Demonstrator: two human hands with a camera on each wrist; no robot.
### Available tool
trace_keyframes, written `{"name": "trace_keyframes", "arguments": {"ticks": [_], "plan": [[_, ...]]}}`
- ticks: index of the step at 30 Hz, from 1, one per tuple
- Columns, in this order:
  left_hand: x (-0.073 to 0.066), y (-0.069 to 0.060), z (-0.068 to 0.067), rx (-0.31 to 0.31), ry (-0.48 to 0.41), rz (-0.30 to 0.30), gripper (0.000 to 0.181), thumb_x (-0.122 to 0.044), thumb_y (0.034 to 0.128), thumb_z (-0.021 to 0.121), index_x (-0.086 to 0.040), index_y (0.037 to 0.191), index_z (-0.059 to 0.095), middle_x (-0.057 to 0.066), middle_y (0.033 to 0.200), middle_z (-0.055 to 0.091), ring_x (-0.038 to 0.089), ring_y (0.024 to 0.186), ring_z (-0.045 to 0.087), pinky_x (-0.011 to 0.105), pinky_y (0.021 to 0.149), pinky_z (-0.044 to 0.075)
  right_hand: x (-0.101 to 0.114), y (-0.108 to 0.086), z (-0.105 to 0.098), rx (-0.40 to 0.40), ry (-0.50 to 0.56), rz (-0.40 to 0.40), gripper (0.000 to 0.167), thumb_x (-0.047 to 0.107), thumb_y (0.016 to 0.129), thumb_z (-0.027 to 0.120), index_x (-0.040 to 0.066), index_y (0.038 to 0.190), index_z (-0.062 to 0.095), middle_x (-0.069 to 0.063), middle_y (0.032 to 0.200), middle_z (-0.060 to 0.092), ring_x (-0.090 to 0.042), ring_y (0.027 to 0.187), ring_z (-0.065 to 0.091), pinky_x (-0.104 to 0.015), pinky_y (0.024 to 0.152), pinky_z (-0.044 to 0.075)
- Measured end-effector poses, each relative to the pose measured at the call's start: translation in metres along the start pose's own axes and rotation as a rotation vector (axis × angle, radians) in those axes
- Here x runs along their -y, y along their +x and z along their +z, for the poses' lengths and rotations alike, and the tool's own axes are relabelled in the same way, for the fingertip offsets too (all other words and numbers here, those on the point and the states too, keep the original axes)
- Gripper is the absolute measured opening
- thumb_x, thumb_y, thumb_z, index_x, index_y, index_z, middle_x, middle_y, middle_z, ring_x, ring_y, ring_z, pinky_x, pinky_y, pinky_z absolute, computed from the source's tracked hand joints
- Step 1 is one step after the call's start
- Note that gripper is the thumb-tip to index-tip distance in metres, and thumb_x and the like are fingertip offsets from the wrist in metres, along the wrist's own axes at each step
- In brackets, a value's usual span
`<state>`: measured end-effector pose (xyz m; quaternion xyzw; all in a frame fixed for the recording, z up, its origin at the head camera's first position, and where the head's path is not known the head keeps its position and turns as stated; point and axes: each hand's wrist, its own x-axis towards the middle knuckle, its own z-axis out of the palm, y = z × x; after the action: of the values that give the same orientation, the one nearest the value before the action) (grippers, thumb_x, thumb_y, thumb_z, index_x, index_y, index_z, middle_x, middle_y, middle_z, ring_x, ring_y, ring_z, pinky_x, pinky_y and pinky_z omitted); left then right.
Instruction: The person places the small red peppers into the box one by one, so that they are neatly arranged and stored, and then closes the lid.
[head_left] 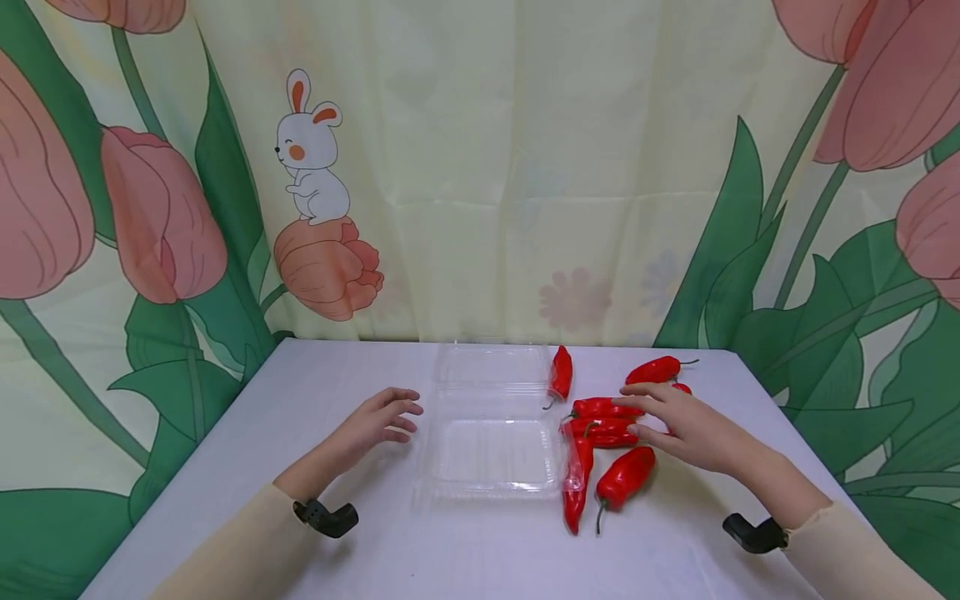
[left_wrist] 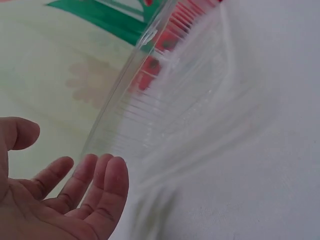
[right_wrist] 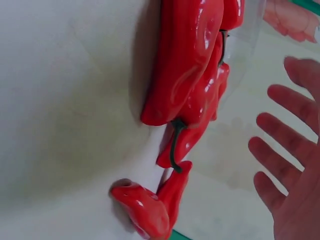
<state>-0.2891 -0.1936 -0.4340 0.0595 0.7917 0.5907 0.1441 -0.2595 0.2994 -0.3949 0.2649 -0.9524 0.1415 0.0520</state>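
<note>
Hands (head_left: 375, 423) apart, clear container (head_left: 491, 454) and most peppers (head_left: 626, 477) between

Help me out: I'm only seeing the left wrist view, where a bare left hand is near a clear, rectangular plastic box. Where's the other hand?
Observer: In the head view, the bare right hand is close to some elongated, glossy red peppers.

Visitor: Ooh, has it picked one up?

Observer: No. The right wrist view shows its fingers spread, holding nothing.

Visitor: And is that box open or folded shut?

Observer: Open. The head view shows the clear, rectangular plastic box unfolded on the table, one half behind the other.
</note>
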Motion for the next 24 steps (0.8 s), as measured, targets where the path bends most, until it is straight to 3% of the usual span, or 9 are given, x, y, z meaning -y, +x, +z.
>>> {"name": "trace_keyframes", "arguments": {"ticks": [3, 11, 17, 24], "plan": [[0.004, -0.001, 0.001, 0.039, -0.080, -0.034, 0.053, -0.033, 0.1075, 0.054, 0.001, 0.147, 0.044, 0.024, 0.139, 0.057, 0.027, 0.108, 0.067, 0.037, 0.092, 0.060, -0.003, -0.003, 0.005, 0.045, 0.053, -0.002, 0.056, 0.032, 0.083, 0.086, 0.017, 0.134, 0.068, -0.015, 0.139, 0.061, -0.040, 0.127, 0.057, -0.045, 0.081, 0.064], [0.016, -0.007, 0.004, 0.122, -0.228, -0.084, 0.058, -0.026, 0.1074, 0.056, -0.002, 0.155, 0.033, 0.024, 0.143, 0.055, 0.023, 0.107, 0.066, 0.036, 0.087, 0.062, -0.004, -0.003, 0.021, 0.220, 0.249, 0.018, 0.061, 0.034, 0.076, 0.091, 0.025, 0.131, 0.068, -0.009, 0.139, 0.062, -0.040, 0.131, 0.053, -0.044, 0.083, 0.063], [0.018, -0.008, 0.006, 0.142, -0.282, -0.094, 0.062, -0.025, 0.1068, 0.057, -0.002, 0.157, 0.029, 0.020, 0.138, 0.058, 0.020, 0.103, 0.066, 0.032, 0.083, 0.061, -0.002, -0.004, 0.030, 0.224, 0.304, 0.005, 0.054, 0.029, 0.075, 0.092, 0.028, 0.124, 0.068, -0.003, 0.131, 0.064, -0.037, 0.127, 0.055, -0.040, 0.083, 0.063], [0.015, -0.004, 0.008, 0.140, -0.319, -0.120, 0.064, -0.016, 0.1029, 0.062, -0.003, 0.156, 0.029, 0.012, 0.125, 0.061, 0.018, 0.101, 0.065, 0.031, 0.079, 0.061, 0.000, -0.007, 0.037, 0.267, 0.293, -0.015, 0.047, 0.030, 0.074, 0.093, 0.033, 0.114, 0.070, 0.006, 0.120, 0.063, -0.030, 0.119, 0.058, -0.034, 0.080, 0.063]]}}
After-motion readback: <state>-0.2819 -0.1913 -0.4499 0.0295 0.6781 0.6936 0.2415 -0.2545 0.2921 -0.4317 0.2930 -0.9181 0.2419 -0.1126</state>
